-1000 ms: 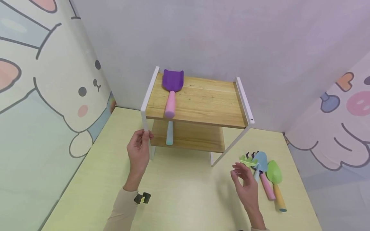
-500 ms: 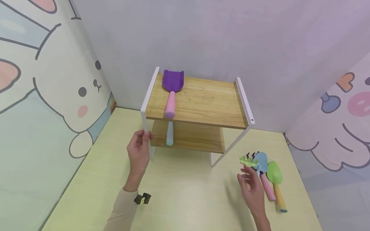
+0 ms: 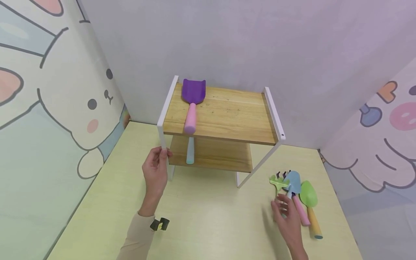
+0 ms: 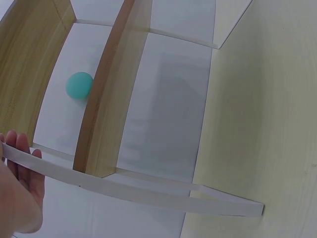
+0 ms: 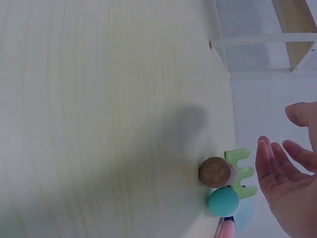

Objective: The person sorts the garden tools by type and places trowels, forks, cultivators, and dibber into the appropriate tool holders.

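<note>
My left hand (image 3: 155, 175) holds the white left front post (image 4: 124, 191) of a two-tier wooden shelf (image 3: 234, 115), thumb and fingers around it. My right hand (image 3: 288, 220) hovers with relaxed fingers over the handles of toy garden tools at the right. Those are a green rake (image 3: 278, 181), a light-blue trowel (image 3: 294, 180), a dark-pronged rake with a pink handle (image 3: 301, 211) and a green trowel (image 3: 308, 195) with an orange handle. The right wrist view shows a gap between the hand and the round handle ends (image 5: 215, 172).
A purple shovel (image 3: 194, 91) with a pink handle lies on the top tier at left. Below it, a light-blue handle (image 3: 190, 151) sticks out from the lower tier. The shelf's right front leg (image 3: 258, 166) stands between it and the tools.
My right hand has moved right and toward the near side, from beside the tools to over the handles of the green rake and blue trowel. The left hand stays on the post.
</note>
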`<state>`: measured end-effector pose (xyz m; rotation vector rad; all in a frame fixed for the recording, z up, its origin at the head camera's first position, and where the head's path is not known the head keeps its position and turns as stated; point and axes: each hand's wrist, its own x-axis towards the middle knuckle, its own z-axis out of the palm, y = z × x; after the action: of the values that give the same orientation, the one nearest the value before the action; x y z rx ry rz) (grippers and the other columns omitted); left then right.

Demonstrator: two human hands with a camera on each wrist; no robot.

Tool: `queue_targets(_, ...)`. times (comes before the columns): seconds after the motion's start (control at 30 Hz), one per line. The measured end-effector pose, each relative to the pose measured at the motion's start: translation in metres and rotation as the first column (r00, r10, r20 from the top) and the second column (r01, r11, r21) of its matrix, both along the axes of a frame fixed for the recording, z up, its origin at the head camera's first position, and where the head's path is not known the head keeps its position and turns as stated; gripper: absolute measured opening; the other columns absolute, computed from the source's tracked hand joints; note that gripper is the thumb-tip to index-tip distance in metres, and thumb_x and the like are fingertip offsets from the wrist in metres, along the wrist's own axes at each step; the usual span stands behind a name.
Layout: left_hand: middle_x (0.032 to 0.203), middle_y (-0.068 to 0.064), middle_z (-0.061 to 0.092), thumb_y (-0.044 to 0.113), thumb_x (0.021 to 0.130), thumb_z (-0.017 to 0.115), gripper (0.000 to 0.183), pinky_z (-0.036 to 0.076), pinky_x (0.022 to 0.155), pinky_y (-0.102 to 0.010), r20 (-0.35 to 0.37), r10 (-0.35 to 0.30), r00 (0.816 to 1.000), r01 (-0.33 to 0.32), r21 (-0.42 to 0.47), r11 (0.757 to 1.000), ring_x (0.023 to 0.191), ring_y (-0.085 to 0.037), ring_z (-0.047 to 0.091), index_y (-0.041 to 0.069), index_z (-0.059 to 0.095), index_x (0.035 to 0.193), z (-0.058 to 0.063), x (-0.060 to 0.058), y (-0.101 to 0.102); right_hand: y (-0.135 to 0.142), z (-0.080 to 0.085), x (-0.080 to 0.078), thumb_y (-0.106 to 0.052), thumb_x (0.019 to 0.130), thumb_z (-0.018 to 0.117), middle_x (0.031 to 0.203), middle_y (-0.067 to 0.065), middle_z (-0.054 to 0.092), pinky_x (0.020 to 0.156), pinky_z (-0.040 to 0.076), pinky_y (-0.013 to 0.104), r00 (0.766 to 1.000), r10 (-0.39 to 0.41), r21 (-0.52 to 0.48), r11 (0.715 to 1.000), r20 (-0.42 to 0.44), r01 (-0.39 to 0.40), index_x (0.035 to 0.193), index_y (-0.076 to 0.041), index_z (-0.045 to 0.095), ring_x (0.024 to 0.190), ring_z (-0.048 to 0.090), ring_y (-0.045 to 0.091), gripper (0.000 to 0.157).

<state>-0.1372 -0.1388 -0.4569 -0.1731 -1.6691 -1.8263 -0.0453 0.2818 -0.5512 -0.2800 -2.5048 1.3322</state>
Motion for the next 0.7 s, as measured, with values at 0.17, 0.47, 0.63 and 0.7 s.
queue_targets(0.17, 0.091, -0.011, 0.068, -0.003, 0.105, 0.054, 0.016, 0.057, 0.084, -0.022, -0.007, 0.006, 1.000, -0.005, 0.003, 1.000, 0.086, -0.017, 0.068, -0.018, 0.059, 0.104, 0.000, 0.000, -0.001, 0.006, -0.001, 0.002, -0.002, 0.095, 0.072, 0.120, 0.020, 0.067, 0.077, 0.051, 0.009, 1.000, 0.014, 0.070, 0.997, -0.022, -0.012, 0.127, 0.007, 0.060, 0.093, 0.061, 0.000, 0.035)
queue_targets(0.47, 0.092, -0.026, 0.065, -0.003, 0.105, 0.053, 0.017, 0.057, 0.085, -0.023, -0.008, -0.019, 1.000, 0.020, 0.017, 1.000, 0.086, -0.021, 0.069, -0.019, 0.059, 0.105, -0.001, 0.000, -0.001, 0.013, -0.004, 0.004, 0.004, 0.091, 0.074, 0.103, 0.023, 0.070, 0.066, 0.054, 0.014, 0.999, 0.036, 0.188, 0.982, -0.031, -0.030, 0.115, 0.011, 0.065, 0.080, 0.064, 0.005, 0.027)
queue_targets(0.63, 0.092, -0.027, 0.064, -0.002, 0.105, 0.053, 0.017, 0.057, 0.085, -0.023, 0.000, -0.016, 1.000, 0.016, 0.009, 1.000, 0.086, -0.022, 0.069, -0.018, 0.059, 0.105, -0.001, 0.001, -0.001, 0.014, -0.005, 0.002, 0.008, 0.084, 0.077, 0.099, 0.024, 0.070, 0.060, 0.056, 0.019, 0.995, 0.097, 0.250, 0.964, -0.035, -0.085, 0.114, 0.014, 0.064, 0.075, 0.066, 0.013, 0.033)
queue_targets(0.7, 0.092, -0.028, 0.064, -0.002, 0.106, 0.053, 0.017, 0.056, 0.085, -0.023, 0.004, -0.016, 1.000, 0.016, 0.008, 1.000, 0.087, -0.021, 0.068, -0.018, 0.059, 0.105, -0.001, 0.001, -0.001, 0.015, -0.006, 0.001, 0.008, 0.081, 0.079, 0.100, 0.025, 0.068, 0.060, 0.056, 0.021, 0.994, 0.110, 0.288, 0.952, -0.018, -0.101, 0.115, 0.014, 0.063, 0.075, 0.066, 0.021, 0.038)
